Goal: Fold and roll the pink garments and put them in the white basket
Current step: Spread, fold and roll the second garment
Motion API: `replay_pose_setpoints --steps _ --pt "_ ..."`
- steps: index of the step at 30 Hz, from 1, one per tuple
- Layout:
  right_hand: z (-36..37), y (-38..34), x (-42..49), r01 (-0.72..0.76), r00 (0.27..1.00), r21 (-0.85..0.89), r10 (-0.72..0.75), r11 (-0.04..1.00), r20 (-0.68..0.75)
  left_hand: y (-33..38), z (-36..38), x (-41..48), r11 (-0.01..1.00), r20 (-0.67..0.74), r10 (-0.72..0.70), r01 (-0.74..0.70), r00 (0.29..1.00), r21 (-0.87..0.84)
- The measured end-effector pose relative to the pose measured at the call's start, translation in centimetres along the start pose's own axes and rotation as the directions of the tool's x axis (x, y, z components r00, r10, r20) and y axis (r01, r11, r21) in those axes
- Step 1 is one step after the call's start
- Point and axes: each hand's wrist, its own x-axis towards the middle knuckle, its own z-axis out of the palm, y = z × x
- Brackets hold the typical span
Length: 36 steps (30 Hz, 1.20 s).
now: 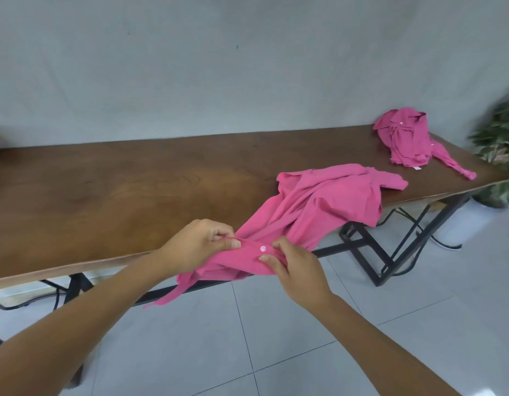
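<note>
a: where the two forearms reach in from below, what do the hands hold?
b: left hand point(199, 244) pinches the near edge of the pink garment point(313, 207), thumb pressed over curled fingers. right hand point(296, 270) grips the same edge just beside a white button point(262, 248), fingers folded round the cloth.
a: and the garment itself?
b: its near end hangs off the front edge of the wooden table point(104, 195); the rest lies crumpled on the top.
a: farther back?
b: a second pink garment point(402, 138) lies bunched near the table's far right corner, well apart from the first, one sleeve trailing out. beyond the corner stands a blurred plant point(499, 144), probably in a white pot point(462, 224).
</note>
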Motion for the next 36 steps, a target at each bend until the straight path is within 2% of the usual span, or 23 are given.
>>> replay_pose_setpoints --steps 4,9,12,15,17,19,21,24,26,28,31,33,36 --pt "1.6 -3.1 -2.9 0.006 1.0 -0.086 -0.007 0.996 -0.01 -3.0 -1.3 -4.9 0.997 -0.037 -0.045 0.047 0.998 0.06" --pt "3.1 -6.8 -6.4 -0.074 0.995 -0.093 0.08 0.993 0.062 -7.2 -2.1 -9.9 0.985 -0.07 -0.083 0.093 0.994 0.148" --pt "3.8 -8.6 -7.5 -0.102 0.989 -0.082 0.11 0.991 0.099 -8.5 -2.5 -12.0 0.97 -0.179 -0.093 0.13 0.979 0.207" --pt "4.2 -10.5 -7.7 -0.117 0.987 -0.065 0.123 0.991 0.1 -8.5 -2.9 -13.5 0.971 -0.302 -0.044 0.113 0.952 0.213" --pt "4.4 -11.8 -7.5 -0.18 0.981 0.013 0.178 0.984 0.079 -7.7 -3.1 -14.1 0.985 -0.414 -0.056 0.118 0.909 0.125" --pt "4.2 -13.3 -6.9 -0.296 0.955 0.188 0.289 0.936 0.065 -6.6 -3.0 -14.4 0.988 -0.51 -0.135 0.156 0.85 -0.001" --pt "4.1 -14.1 -6.2 -0.371 0.921 0.309 0.389 0.876 0.006 -5.6 -2.7 -14.6 0.978 -0.548 -0.205 0.182 0.811 -0.097" --pt "3.0 -14.5 -5.8 -0.382 0.906 0.355 0.422 0.853 -0.039 -4.1 -1.7 -14.7 0.97 -0.581 -0.242 0.189 0.777 -0.15" --pt "2.1 -14.4 -6.5 -0.424 0.888 0.396 0.46 0.814 0.005 -2.8 -0.7 -14.7 0.973 -0.617 -0.232 0.184 0.752 -0.141" --pt "1.4 -14.4 -7.7 -0.487 0.845 0.482 0.532 0.728 0.051 -1.2 0.4 -14.5 0.976 -0.642 -0.214 0.186 0.736 -0.112" --pt "-0.1 -14.4 -9.7 -0.539 0.8 0.566 0.589 0.624 0.113 1.2 1.2 -14.3 0.978 -0.664 -0.146 0.207 0.733 0.014" --pt "-1.2 -14.4 -10.9 -0.545 0.806 0.577 0.57 0.608 0.161 2.7 1.3 -14.3 0.969 -0.663 -0.106 0.228 0.741 0.1" --pt "-2.8 -14.8 -12.6 -0.527 0.841 0.555 0.49 0.644 0.23 4.4 1.2 -14.7 0.957 -0.668 -0.055 0.231 0.742 0.178"
